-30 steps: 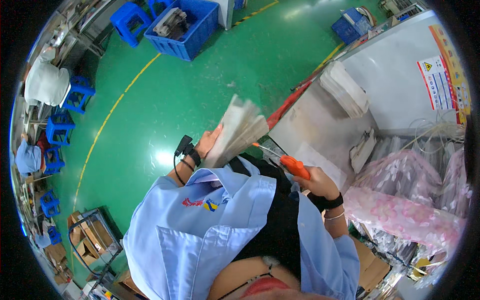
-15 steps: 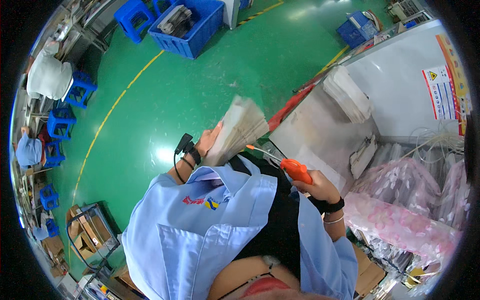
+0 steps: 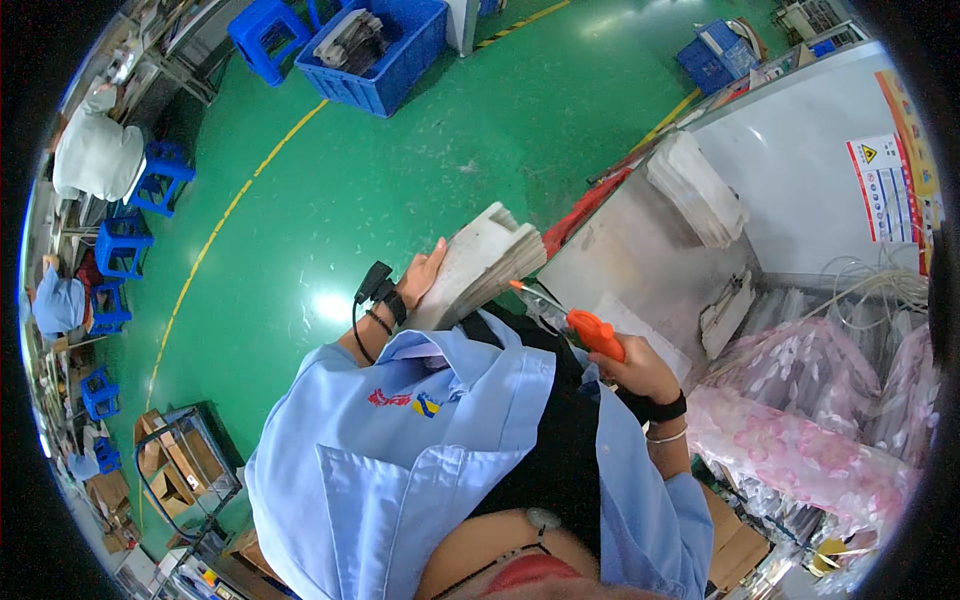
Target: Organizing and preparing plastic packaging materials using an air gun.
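Observation:
My left hand [image 3: 423, 275] grips a thick stack of white sheets [image 3: 482, 262], held up in front of my chest with its edges fanned toward the right. My right hand [image 3: 637, 367] is closed around the orange handle of a pair of scissors [image 3: 582, 324]. Their thin metal tips point up and left and lie close to the lower right edge of the stack. A black device is strapped at my left wrist [image 3: 377, 287], and a black band sits on my right wrist.
A grey metal worktable [image 3: 640, 240] stands to my right with a pile of white sheets [image 3: 697, 189] on it. Pink flowered plastic bags [image 3: 800, 400] lie at the right. Blue crates [image 3: 385, 50] and stools [image 3: 125, 245] stand on the green floor. Cardboard boxes [image 3: 170, 470] sit lower left.
The stack in my left hand has lowered slightly and tilted toward the table. The scissors in my right hand stay near the stack's edge.

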### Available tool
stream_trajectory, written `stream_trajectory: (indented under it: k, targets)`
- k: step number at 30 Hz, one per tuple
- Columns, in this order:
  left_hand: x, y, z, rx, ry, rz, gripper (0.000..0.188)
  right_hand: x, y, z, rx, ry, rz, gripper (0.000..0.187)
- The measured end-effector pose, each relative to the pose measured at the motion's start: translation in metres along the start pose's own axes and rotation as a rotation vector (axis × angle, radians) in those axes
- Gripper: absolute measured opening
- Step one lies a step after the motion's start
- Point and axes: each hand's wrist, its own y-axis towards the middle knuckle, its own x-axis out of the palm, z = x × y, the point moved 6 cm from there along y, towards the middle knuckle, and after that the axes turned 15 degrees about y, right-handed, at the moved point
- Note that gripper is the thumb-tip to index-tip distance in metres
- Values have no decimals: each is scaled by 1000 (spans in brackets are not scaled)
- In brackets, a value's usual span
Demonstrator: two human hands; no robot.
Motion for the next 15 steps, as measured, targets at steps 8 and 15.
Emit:
stream_trajectory:
  k: [8, 15]
  targets:
    - [7, 18, -19, 18, -99, -22, 86, 4, -7, -12, -9, -3, -59, 34]
    - [14, -1, 12, -22, -531, -259, 82, 8, -10, -15, -103, 36, -78, 30]
